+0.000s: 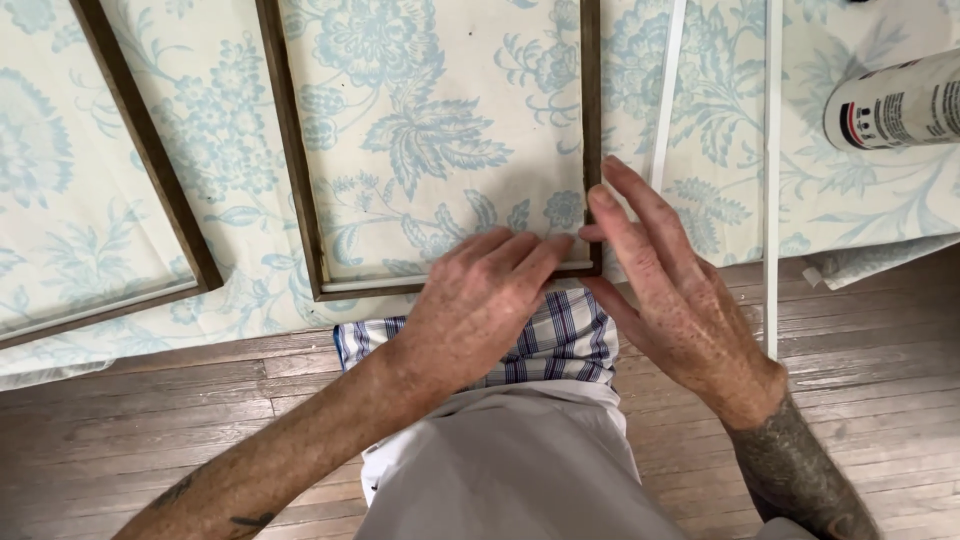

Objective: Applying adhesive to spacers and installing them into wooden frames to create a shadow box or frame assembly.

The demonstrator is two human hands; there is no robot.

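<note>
A dark wooden frame (pixel 300 170) lies flat on a pale blue floral cloth (pixel 430 130) spread over the floor. My left hand (pixel 480 300) rests palm down on the frame's near right corner, its fingertips pressing the bottom rail. My right hand (pixel 670 290) stands on edge just right of that corner, fingers straight and together, touching the frame's right rail (pixel 591 120). Neither hand holds anything. A thin white strip lines the inside of the bottom rail (pixel 370 283).
A second dark frame (pixel 150 160) lies at the left on the same cloth. Two thin white strips (pixel 770 180) lie right of the frame. A white cylindrical tube (pixel 895 100) lies at the top right. Wooden floorboards (pixel 880 340) and my knees with a plaid cloth (pixel 560 345) fill the foreground.
</note>
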